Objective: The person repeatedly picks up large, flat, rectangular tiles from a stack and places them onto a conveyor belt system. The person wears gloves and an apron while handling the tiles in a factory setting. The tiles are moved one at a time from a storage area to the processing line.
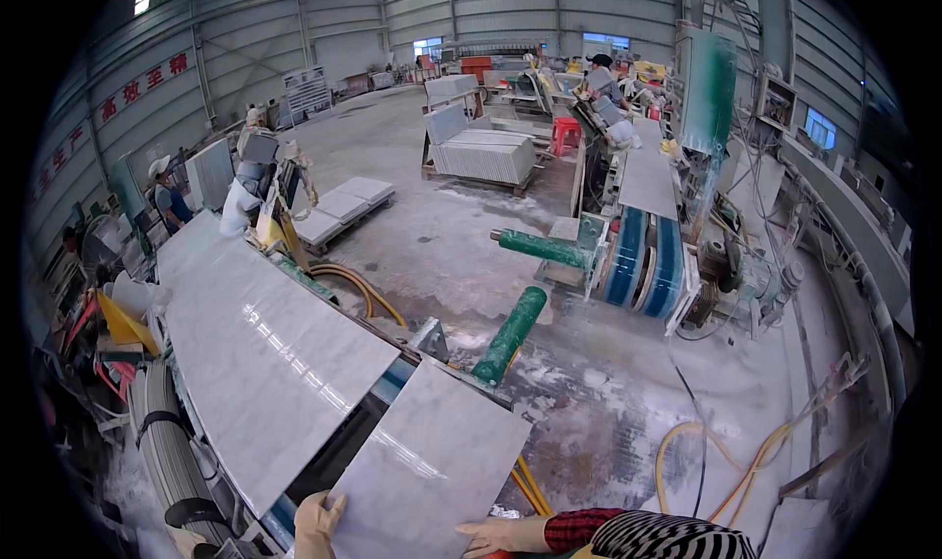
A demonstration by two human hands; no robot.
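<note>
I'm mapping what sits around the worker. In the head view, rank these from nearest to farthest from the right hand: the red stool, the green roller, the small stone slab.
From the right hand:
1. Small stone slab, touching it, just left.
2. Green roller, ahead, mid-floor.
3. Red stool, far back by the stacked slabs.

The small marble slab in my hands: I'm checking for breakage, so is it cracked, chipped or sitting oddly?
No crack or chip shows on the small marble slab. The left hand and right hand grip its near edge. It sits skewed relative to the long slab.
</note>
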